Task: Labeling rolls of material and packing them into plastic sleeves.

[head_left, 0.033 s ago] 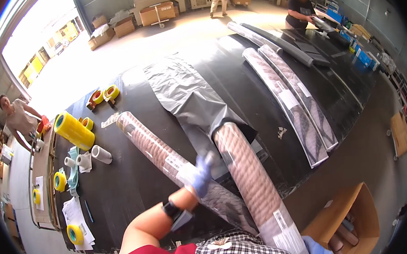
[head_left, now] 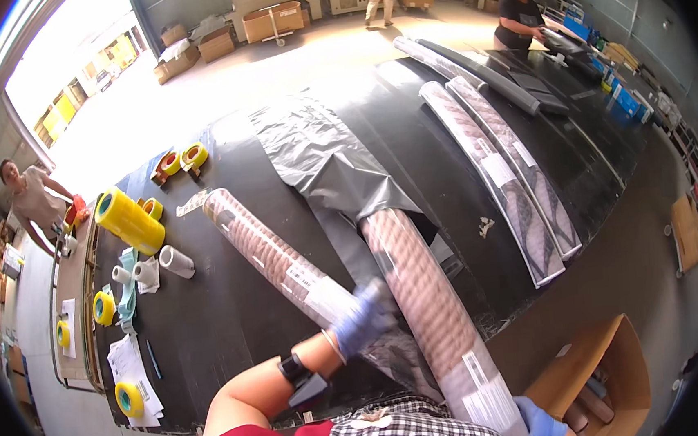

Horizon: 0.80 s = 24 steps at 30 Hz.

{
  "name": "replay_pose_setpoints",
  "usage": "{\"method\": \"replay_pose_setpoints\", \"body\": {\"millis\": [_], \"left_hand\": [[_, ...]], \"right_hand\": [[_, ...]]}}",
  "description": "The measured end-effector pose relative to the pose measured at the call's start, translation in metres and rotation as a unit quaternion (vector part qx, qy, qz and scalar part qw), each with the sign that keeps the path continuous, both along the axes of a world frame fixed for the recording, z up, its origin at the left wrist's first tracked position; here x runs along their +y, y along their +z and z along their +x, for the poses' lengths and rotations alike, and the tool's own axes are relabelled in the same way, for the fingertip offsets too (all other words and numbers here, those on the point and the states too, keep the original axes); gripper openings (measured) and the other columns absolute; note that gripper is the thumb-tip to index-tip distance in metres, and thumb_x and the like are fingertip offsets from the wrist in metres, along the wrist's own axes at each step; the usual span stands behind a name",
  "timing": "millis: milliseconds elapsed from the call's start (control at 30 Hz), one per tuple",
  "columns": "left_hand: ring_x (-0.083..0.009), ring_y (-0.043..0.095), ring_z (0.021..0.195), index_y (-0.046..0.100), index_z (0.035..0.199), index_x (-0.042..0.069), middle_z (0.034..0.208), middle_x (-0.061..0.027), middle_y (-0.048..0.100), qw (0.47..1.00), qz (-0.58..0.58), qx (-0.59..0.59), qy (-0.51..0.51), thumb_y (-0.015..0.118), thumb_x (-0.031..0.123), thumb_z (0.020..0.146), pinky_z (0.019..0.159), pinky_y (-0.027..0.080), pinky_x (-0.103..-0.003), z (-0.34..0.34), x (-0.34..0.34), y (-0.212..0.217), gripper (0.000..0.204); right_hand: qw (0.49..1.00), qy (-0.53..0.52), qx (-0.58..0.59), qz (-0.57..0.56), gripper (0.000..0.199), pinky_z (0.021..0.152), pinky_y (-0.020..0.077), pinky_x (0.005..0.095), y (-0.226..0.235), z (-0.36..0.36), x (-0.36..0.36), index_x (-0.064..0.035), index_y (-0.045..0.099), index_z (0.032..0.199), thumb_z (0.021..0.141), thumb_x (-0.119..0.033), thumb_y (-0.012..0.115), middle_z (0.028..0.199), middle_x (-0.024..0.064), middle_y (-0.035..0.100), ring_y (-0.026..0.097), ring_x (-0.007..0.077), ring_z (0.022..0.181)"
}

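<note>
A long roll of patterned fabric in clear film (head_left: 426, 314) lies over the bench's near edge, its label end reaching down to the person's body. The right hand (head_left: 539, 426), blue-gloved, is closed around that near end from below; the left hand (head_left: 363, 322), also gloved and motion-blurred, presses against the roll's side, though I cannot tell if its fingers curl around it. It looks stiff along its length, fairly heavy, and the film probably slippery, so a two-point hold near each end seems wise. A second wrapped roll (head_left: 274, 257) lies just beside it, towards the left edge. A crinkled grey plastic sheet (head_left: 324, 158) spreads over the black bench (head_left: 225, 310) beyond. Yellow tape rolls (head_left: 128, 221) sit near the left edge.
</note>
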<state>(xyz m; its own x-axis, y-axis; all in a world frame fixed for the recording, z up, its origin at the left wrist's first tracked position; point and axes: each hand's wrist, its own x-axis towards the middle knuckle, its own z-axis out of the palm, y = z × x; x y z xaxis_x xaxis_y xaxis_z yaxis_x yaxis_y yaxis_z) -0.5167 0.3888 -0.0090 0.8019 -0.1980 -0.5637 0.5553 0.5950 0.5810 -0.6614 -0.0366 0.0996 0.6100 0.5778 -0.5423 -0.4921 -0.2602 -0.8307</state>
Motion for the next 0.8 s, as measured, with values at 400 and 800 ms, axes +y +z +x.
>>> {"method": "replay_pose_setpoints", "body": {"millis": [400, 800], "left_hand": [[-0.0251, 0.055, 0.125, 0.038, 0.146, 0.008, 0.135, -0.0084, 0.056, 0.965, -0.036, -0.198, 0.170, 0.076, 0.027, 0.081, 0.107, 0.045, -0.040, -0.117, 0.065, 0.032, 0.078], [-0.0293, 0.055, 0.127, 0.044, 0.143, -0.001, 0.137, -0.0153, 0.058, 0.960, 0.004, -0.104, 0.261, 0.074, 0.041, 0.079, 0.113, 0.037, -0.042, -0.168, 0.129, -0.012, 0.083]], "right_hand": [[0.821, 0.344, -0.456, 0.000, 0.047, 0.103, 0.0449, 0.0423, -0.047, 0.192, 0.222, -0.0075, 0.064, 0.119, 0.085, -0.038, 0.073, 0.107, 0.0154, 0.066, 0.062, 0.0317, 0.107], [0.420, 0.426, -0.719, -0.352, 0.042, 0.114, 0.0254, 0.0548, -0.108, 0.328, 0.502, -0.0276, 0.060, 0.133, 0.093, -0.017, 0.055, 0.123, 0.0034, 0.064, 0.057, 0.0241, 0.120]]}}
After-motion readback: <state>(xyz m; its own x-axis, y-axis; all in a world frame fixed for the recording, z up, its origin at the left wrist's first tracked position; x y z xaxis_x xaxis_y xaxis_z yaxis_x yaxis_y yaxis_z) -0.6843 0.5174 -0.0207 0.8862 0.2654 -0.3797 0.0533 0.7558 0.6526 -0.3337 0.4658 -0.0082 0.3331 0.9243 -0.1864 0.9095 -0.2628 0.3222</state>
